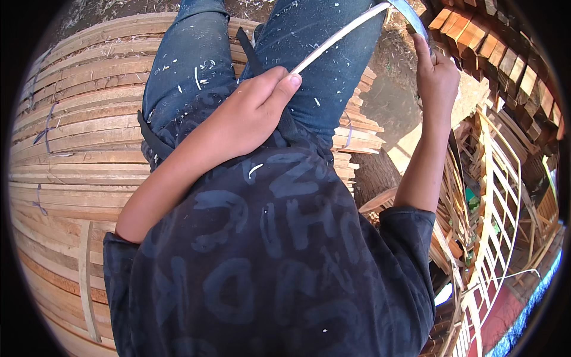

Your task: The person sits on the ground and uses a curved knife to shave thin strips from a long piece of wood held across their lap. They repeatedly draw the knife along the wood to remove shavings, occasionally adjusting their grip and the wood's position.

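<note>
My left hand (260,106) is closed over my lap, its thumb pressing on the near end of a thin pale wooden strip (339,38). From there the strip slants up and right across my thigh. My right hand (438,77) grips a knife with a curved grey-blue blade (409,16), thumb laid along the back of the blade; the fist hides its handle. At the top of the view the blade meets or crosses the far end of the strip. Curled wood shavings (198,78) lie scattered over my jeans (190,53).
Bundles of long wooden slats (77,125) lie beneath and left of me, tied with thin cord. At the upper right rises a stack of cut wood pieces (476,41). A curved wooden lattice frame (491,220) stands at the right, among loose sticks (458,196).
</note>
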Demonstrator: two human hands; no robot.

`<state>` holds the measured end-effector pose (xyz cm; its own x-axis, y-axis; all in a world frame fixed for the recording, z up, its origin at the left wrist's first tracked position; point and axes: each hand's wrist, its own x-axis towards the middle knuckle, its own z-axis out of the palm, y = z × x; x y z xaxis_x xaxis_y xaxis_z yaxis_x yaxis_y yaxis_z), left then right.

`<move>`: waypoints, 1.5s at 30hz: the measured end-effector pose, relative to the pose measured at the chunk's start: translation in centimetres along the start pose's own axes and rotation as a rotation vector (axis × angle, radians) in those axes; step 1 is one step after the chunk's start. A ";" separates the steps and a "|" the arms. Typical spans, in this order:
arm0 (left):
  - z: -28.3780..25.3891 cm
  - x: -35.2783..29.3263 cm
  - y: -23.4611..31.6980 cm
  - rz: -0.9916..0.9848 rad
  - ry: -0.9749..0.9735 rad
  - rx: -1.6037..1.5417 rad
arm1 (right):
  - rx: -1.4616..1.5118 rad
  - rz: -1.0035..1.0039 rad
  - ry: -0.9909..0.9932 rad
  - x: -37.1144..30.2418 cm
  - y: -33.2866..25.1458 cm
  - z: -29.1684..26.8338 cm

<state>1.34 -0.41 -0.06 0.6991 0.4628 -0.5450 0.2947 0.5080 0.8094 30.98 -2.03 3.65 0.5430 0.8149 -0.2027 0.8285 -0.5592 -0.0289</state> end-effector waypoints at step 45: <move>-2.4 -1.5 -2.0 -0.148 -0.386 -0.397 | 0.248 0.026 0.169 -8.4 -2.8 -2.1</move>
<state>-1.84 -0.41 -1.35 0.8781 0.1049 -0.4669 0.1928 0.8154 0.5458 24.38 -7.00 7.49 0.5955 0.8023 -0.0417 0.7670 -0.5831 -0.2678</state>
